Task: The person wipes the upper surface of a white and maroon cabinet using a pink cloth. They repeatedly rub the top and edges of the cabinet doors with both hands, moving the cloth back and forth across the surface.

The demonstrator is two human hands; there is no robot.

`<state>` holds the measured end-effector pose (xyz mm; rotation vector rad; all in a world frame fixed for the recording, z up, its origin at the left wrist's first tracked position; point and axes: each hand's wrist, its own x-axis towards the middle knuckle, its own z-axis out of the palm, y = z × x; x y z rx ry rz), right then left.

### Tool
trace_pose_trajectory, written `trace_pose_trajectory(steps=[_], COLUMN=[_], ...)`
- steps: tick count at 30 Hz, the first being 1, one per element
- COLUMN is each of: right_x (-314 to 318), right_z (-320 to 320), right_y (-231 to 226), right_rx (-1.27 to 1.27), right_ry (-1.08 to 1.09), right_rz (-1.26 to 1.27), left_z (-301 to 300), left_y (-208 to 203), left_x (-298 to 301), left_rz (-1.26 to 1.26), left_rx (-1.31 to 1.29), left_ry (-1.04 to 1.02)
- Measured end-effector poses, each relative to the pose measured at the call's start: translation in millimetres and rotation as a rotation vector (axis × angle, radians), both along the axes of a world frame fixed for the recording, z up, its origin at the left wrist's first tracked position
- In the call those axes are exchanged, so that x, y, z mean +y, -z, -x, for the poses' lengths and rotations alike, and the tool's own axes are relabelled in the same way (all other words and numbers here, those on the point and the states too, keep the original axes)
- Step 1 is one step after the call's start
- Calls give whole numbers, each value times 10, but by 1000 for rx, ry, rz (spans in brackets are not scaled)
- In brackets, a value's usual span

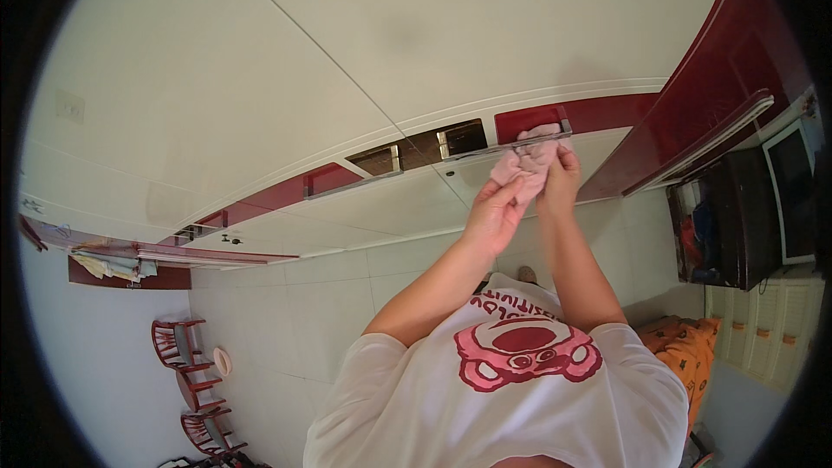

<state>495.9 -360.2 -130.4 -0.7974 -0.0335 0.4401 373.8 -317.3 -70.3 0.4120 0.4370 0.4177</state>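
Observation:
A crumpled pale pink cloth [522, 165] is gripped between my two hands. My left hand [496, 215] pinches its lower edge between thumb and fingers. Higher up, my right hand [562, 180] is closed on the cloth's right side. The upper part of the cloth lies against a shiny metal-looking bar handle [494, 151], which runs along the front of a dark red panel [524, 118]. Some fingers of both hands are hidden behind the cloth.
A long white cabinet front [364, 212] with red and dark panels spans ahead. At right stand a tall red cabinet side [693, 95] and a dark stand [737, 217] with a screen [793, 191]. Red wooden chairs [178, 342] stand far left; an orange cloth [689, 360] hangs lower right.

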Motion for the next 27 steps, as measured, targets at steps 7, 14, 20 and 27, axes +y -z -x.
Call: trace_pose_trajectory(steps=[7, 14, 20, 27], right_x=[46, 260, -78, 277], right_z=[183, 481, 790, 705], right_y=[-229, 62, -561, -936], right_rx=[-7, -292, -1037, -1547], right_ry=[80, -268, -117, 197], right_rz=[-1, 302, 465, 690], left_z=[18, 404, 709, 678], left_y=[29, 157, 143, -11], left_x=[-50, 136, 52, 187], left_rz=[26, 70, 75, 46], left_rx=[31, 160, 128, 139], left_ry=[-69, -169, -102, -191])
